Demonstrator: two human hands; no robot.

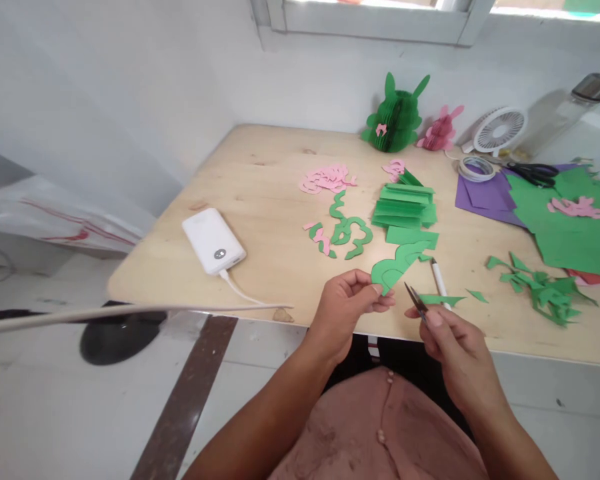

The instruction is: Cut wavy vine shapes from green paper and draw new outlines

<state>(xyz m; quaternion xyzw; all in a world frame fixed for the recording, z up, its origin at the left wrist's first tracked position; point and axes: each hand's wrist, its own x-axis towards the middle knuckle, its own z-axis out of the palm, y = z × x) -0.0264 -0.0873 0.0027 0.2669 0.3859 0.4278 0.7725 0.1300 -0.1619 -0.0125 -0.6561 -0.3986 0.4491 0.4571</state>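
Observation:
Near the table's front edge, my left hand is closed on a scalloped piece of green paper, pinched at its lower left end between thumb and fingers. Pencil-like curved lines show on the paper. To the right, my right hand grips a small pair of scissors. Their dark blades point up and left, slightly parted and apart from the paper; the handles are mostly hidden in my fingers. A white pen lies just beyond the scissors, beside a thin green paper sliver.
Folded green strips, pink cut-outs and green cut-outs lie mid-table. Green scraps are heaped right. A white power bank sits left. Behind stand a green paper rabbit, a pink one and a fan.

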